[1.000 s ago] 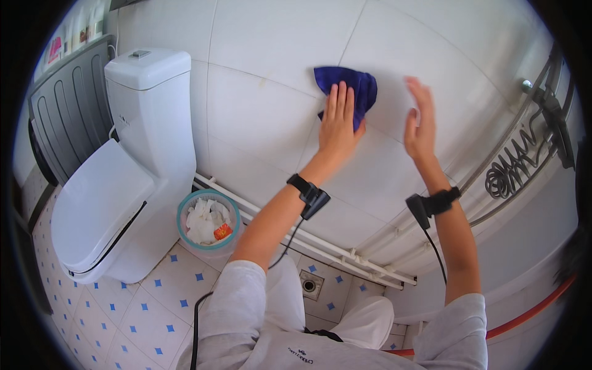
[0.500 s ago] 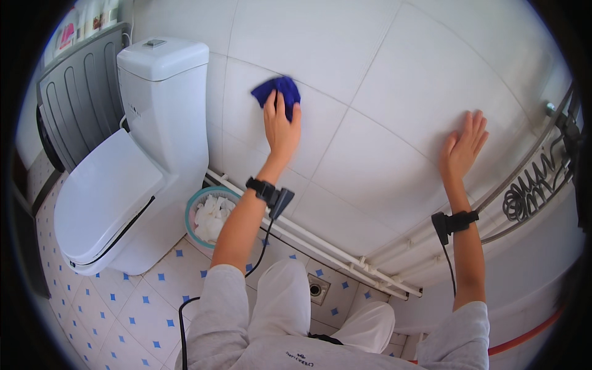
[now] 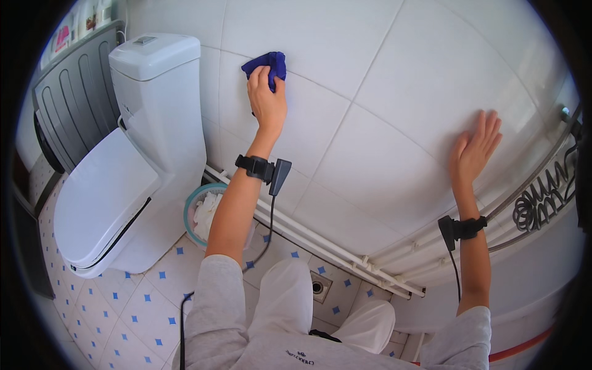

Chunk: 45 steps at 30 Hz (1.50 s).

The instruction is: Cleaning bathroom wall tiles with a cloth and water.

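Observation:
My left hand (image 3: pixel 267 102) is closed on a dark blue cloth (image 3: pixel 275 63) and presses it against the white tiled wall (image 3: pixel 308 135), close to a grout line. The cloth is bunched under the fingers, with one corner sticking out to the left. Over to the right, my right hand (image 3: pixel 476 149) rests flat on the same wall, fingers stretched out, holding nothing. A black strap with a small cabled device sits on each wrist.
Left of my left arm stands a white toilet (image 3: pixel 105 197) with its lid down. Beside it is a teal-rimmed waste basket (image 3: pixel 192 198) with crumpled paper. White pipes (image 3: pixel 320 243) run along the wall's foot, above a floor drain (image 3: pixel 318 287). A coiled dark hose (image 3: pixel 542 197) hangs at the right.
My left hand has slid the blue cloth up and a little to the left along the wall. My right hand has shifted slightly to the right.

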{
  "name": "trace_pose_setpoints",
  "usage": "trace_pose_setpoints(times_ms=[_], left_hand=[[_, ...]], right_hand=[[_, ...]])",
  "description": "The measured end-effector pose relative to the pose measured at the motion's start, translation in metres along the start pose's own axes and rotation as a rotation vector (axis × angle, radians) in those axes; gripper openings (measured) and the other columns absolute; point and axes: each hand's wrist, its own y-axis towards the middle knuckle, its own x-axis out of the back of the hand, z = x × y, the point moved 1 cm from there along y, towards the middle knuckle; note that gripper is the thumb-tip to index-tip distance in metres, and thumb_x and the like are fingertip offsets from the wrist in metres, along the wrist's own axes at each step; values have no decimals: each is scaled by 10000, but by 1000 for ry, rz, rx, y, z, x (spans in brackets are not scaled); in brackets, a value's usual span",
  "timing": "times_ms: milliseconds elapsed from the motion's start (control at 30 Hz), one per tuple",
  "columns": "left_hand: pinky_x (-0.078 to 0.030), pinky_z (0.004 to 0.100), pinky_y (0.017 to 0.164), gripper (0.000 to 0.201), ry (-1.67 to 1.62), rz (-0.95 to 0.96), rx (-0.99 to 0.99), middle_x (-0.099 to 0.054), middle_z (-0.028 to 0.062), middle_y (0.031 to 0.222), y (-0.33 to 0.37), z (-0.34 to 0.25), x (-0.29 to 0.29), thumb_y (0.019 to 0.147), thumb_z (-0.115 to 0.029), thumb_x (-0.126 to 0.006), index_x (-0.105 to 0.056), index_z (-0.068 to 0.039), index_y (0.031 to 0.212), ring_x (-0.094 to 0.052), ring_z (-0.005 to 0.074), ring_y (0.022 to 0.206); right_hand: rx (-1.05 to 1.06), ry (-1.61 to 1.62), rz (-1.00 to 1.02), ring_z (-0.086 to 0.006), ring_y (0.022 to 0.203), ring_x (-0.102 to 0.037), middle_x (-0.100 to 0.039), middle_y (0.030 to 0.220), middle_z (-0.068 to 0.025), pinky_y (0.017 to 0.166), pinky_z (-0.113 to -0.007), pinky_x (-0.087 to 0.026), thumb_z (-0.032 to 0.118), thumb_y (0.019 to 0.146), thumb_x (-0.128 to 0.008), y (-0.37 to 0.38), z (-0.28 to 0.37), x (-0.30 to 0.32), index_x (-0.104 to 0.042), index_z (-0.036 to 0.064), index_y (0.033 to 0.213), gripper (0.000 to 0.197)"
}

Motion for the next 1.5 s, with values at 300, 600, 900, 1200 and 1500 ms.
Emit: trace_pose_setpoints(times_ms=[300, 600, 900, 1200, 1500], left_hand=[[-385, 390, 826, 333, -10, 104, 152, -479, 158, 1028, -10, 8, 5, 737, -41, -538, -464, -8, 1060, -474, 312, 957], [-455, 407, 727, 360, 258, 210, 120, -434, 136, 1064, 6, -2, 15, 791, -227, -554, -475, -96, 1116, -521, 306, 899], [-462, 409, 701, 357, 260, 257, 98, -488, 121, 988, 9, 1, 16, 774, -326, -577, -494, -73, 1011, -563, 329, 793], [-448, 408, 720, 276, 50, 260, 210, -527, 124, 988, 23, 19, 19, 784, -246, -570, -488, -85, 992, -561, 344, 817], [-447, 377, 692, 227, 128, 296, 121, -581, 137, 871, 31, 21, 20, 788, -222, -595, -513, -50, 913, -565, 321, 796]], right_hand=[[14, -23, -22, -299, 1304, -209, -277, 1387, -147, 1066, -421, -107, 121, 822, -399, 3, -1, 2, -330, 67, 1310, 496], [3, -36, -10, -288, 1305, -213, -276, 1390, -137, 1068, -414, -110, 122, 814, -404, 2, 1, 4, -327, 70, 1312, 507], [18, -48, -23, -298, 1302, -220, -287, 1382, -147, 1065, -422, -117, 123, 809, -405, 3, 2, 2, -339, 67, 1306, 504], [30, -28, -20, -297, 1300, -225, -287, 1382, -146, 1063, -424, -124, 121, 810, -413, 4, 5, 5, -340, 68, 1305, 503], [25, -50, -19, -284, 1299, -230, -281, 1387, -139, 1066, -417, -129, 113, 804, -417, 3, 4, 3, -330, 75, 1310, 515]])
